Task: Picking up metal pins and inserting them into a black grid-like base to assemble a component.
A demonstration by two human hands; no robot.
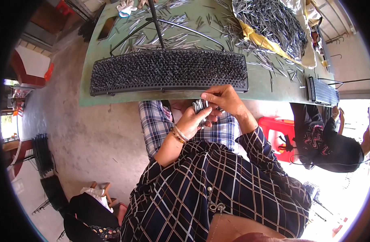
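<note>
My left hand [192,121] is closed around a small bundle of short metal rods [200,107], their ends sticking up past the thumb. Close against it on the right, my right hand [225,100] has its thumb and forefinger bent together at the top of the bundle. What sits between those fingertips is too small to make out. Just beyond both hands, at the table's near edge, stands a long black perforated rack [169,71]. Dark rods or pins crowd most of its holes, while a row of bare holes shows along the near side.
Loose rods [173,40] lie scattered over the green table [112,99], beside a phone [107,28]. A large heap of rods [273,28] fills an opened sack at the far right. Another person [330,141] works by a second rack [323,91], near a red stool [278,125].
</note>
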